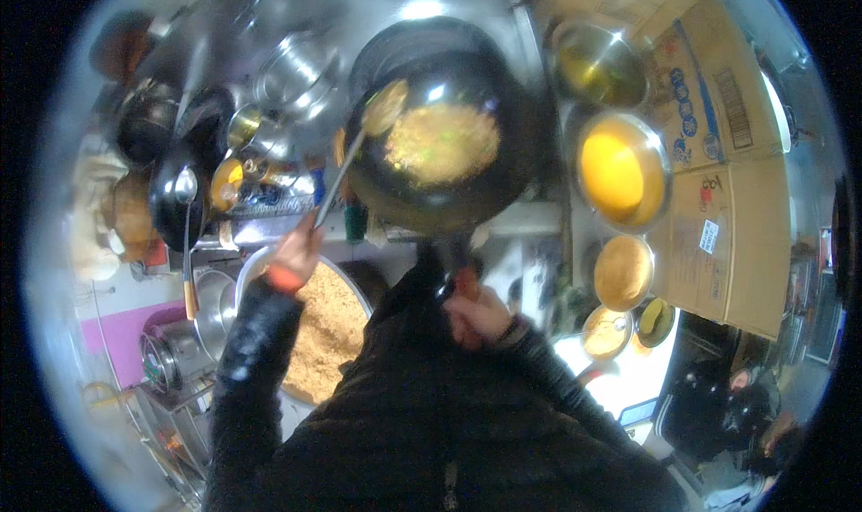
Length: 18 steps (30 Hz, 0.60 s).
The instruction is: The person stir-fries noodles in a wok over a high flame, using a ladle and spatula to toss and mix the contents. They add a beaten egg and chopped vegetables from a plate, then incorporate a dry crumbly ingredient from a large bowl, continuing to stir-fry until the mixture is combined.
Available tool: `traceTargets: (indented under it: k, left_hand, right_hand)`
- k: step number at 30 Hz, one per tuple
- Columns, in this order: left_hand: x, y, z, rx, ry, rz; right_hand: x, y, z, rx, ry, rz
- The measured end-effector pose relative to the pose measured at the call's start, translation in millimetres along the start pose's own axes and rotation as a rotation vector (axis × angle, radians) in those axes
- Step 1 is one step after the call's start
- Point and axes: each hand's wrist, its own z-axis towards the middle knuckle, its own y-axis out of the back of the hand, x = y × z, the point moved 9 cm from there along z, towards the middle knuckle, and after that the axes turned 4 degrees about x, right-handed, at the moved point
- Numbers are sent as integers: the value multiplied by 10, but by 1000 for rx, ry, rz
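A dark wok [438, 206] sits in front of me, holding a blurred mound of yellowish fried rice [444, 142] flecked with green. My right hand [478, 313] grips the wok's handle [459, 253], close to my body. In my left hand [296, 253] is the thin metal shaft of a wok ladle [387, 108]. The ladle's bowl, coated with food, is inside the wok at the left edge of the rice. Below my left forearm stands a large metal basin [367, 296] of loose light-brown grains, partly hidden by my sleeve and jacket.
To the right stand a bowl of yellow liquid [613, 169], a pot of oily liquid [599, 64] and smaller food bowls [624, 273], beside cardboard boxes [720, 243]. On the left are another wok [161, 202] with a spoon [187, 189], and a metal pot [296, 74]. Another person [714, 404] is at lower right.
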Motion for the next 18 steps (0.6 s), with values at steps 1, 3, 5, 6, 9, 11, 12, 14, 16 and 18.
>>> traceTargets:
  k: [1,3,5,6,9,11,12,14,16,18]
  left_hand:
    - [-217,-106,109,-32,-102,35]
    - [-638,-235,166,83,-522,-45]
    - [-461,-344,286,230,-448,195]
    - [-475,-140,256,165,-634,151]
    - [-62,262,264,-119,-600,441]
    - [391,159,348,68,-289,18]
    - [353,36,250,73,-367,-312]
    - [506,-519,47,335,-81,-853]
    - [487,-1120,-493,799,308,-1154]
    - [276,-1126,-849,1072,359,-1283]
  right_hand:
    - [-179,-15,-18,14,-86,147]
    - [-343,-15,-11,29,-131,201]
    - [-401,54,-5,-28,-157,179]
    - [-360,106,-12,-77,-136,155]
    - [-257,49,-67,-153,-152,1]
    - [-201,-39,-148,-243,-184,-84]
    - [-149,-153,-163,-229,-151,-82]
    - [-58,-322,-174,-279,-118,-122]
    - [-5,-484,-202,-342,-87,-66]
    - [9,-627,-310,-369,-67,-17]
